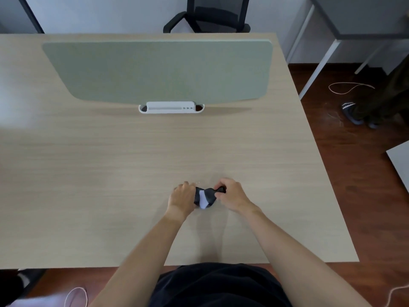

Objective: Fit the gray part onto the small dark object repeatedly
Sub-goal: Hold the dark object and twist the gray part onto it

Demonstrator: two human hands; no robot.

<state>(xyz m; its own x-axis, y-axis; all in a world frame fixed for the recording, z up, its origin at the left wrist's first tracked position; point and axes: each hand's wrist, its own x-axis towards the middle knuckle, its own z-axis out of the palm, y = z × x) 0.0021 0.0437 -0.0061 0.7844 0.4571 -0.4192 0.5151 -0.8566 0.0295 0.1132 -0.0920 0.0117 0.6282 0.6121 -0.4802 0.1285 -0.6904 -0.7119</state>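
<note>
Fingers of both hands curl round the pieces: left hand (182, 196) grips the gray part (203, 199), right hand (231, 193) pinches the dark object (218, 191), near the desk's (110, 162) front edge. Best keep both aligned, pressing together evenly.

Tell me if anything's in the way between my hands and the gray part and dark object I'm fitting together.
Nothing visible is. The left hand and right hand already hold the dark object and gray part from either side, over the table. No other item lies near them.
</note>
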